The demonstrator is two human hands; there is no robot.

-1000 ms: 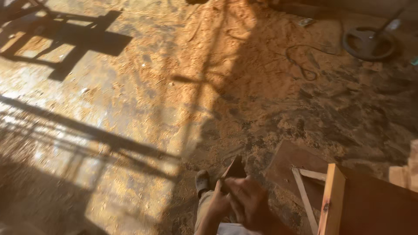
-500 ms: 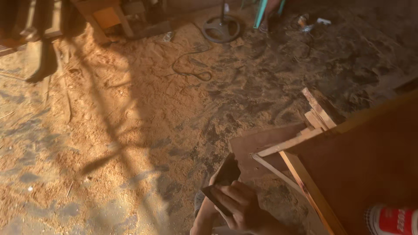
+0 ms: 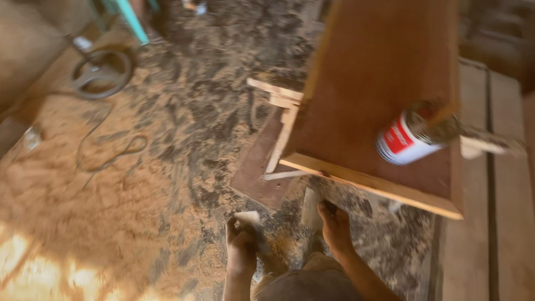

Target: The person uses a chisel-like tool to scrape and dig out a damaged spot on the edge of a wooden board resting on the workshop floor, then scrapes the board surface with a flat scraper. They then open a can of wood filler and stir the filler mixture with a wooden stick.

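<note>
The fingers of the left hand (image 3: pixel 241 241) are curled around a small pale block (image 3: pixel 248 218) whose top pokes out above the knuckles; motion blur hides what kind of block it is. The right hand (image 3: pixel 334 226) hangs with its fingers loosely bent and together, just below the near edge of the brown wooden panel (image 3: pixel 373 89), and whether they grip anything cannot be told. A red and white can (image 3: pixel 402 139) lies tilted on that panel, toward its right side. Under the panel's left corner, pale wooden slats (image 3: pixel 281 139) and a darker board (image 3: pixel 259 170) rest on the sawdust-covered floor (image 3: pixel 111 212). Well to the left of the panel, a dark cable (image 3: pixel 106 159) trails across the floor.
</note>
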